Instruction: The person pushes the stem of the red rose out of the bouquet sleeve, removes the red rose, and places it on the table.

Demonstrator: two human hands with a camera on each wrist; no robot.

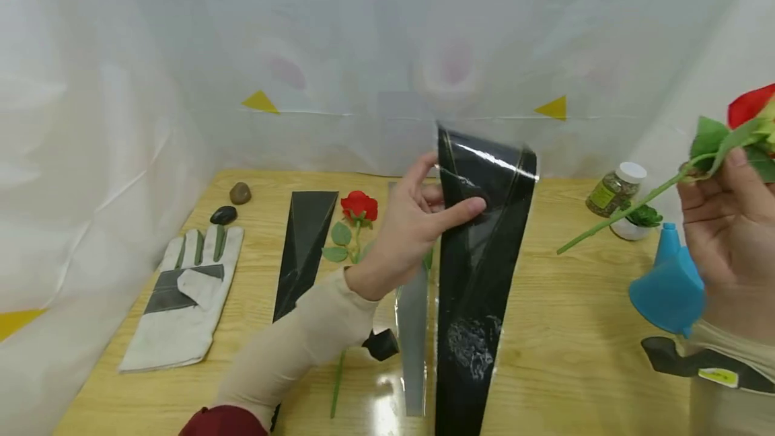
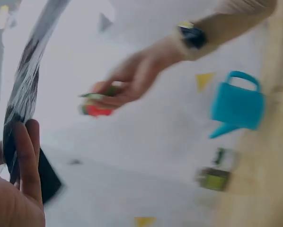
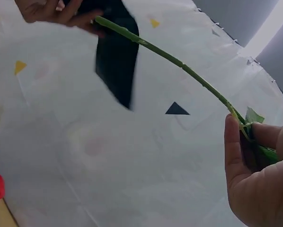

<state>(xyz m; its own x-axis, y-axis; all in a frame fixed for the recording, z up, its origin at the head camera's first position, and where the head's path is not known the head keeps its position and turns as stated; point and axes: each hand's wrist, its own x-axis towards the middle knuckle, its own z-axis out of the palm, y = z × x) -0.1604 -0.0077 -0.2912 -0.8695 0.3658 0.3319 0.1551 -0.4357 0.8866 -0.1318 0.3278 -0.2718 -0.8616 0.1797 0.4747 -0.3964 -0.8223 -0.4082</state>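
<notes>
My left hand (image 1: 399,237) grips a black, clear-edged flower sleeve (image 1: 478,254) near its top, thumb across the front. The sleeve's upper end folds over, and its narrow end hangs toward the near side. In the left wrist view the fingers (image 2: 28,161) lie against the shiny film. Raised at the right, my right hand (image 1: 726,221) pinches an artificial red rose (image 1: 751,106) just under the bloom, among its leaves. The rose's green stem (image 3: 179,61) points toward the left hand, with its cut end apart from the sleeve in the head view.
On the table lie another red rose (image 1: 360,205), a black sleeve (image 1: 309,234) and a greyish sleeve (image 1: 414,348). Left are a work glove (image 1: 181,308) and two stones (image 1: 239,193). Right stand a lidded jar (image 1: 611,192), a potted succulent (image 1: 643,216) and a blue watering can (image 1: 669,288).
</notes>
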